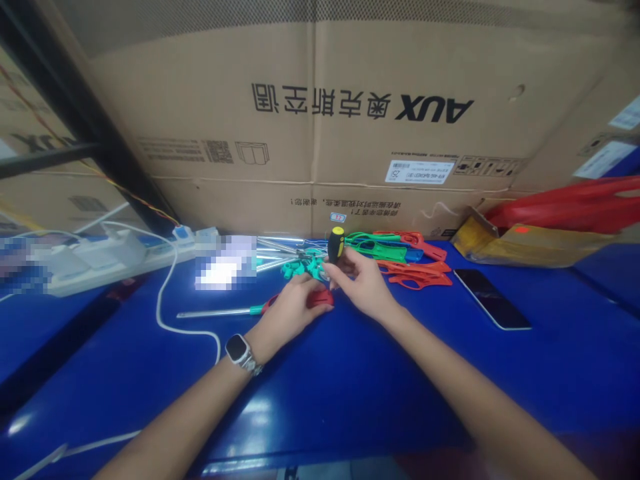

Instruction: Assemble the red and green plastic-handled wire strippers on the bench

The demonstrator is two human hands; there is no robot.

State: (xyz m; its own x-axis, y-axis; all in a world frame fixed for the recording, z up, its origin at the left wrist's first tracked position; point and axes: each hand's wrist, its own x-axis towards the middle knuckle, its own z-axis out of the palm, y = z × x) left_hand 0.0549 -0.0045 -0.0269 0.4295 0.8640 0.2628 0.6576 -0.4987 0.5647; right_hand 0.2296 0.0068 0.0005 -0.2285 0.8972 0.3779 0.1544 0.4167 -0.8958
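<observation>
Hands meet at centre of blue bench (350, 400), just in front of a tool heap. Left hand (295, 303), watch (239, 350) on wrist, is clasped over handle of red-handled screwdriver (320, 298); its long shaft lies flat on bench, pointing left. Right hand (363, 283) pinches black-yellow screwdriver (336, 245) low on handle w/ thumb + fingers, handle end up, nearly upright; blade hidden. Hands just beside each other. Behind them: teal scissors (300, 267), green scissors (380, 248), red scissors (420, 273), piled. Phone (497, 299) lies flat to right, well apart. Power strip (100, 257) + white cable (165, 300) at left. Cardboard box (320, 133) stands along back edge
</observation>
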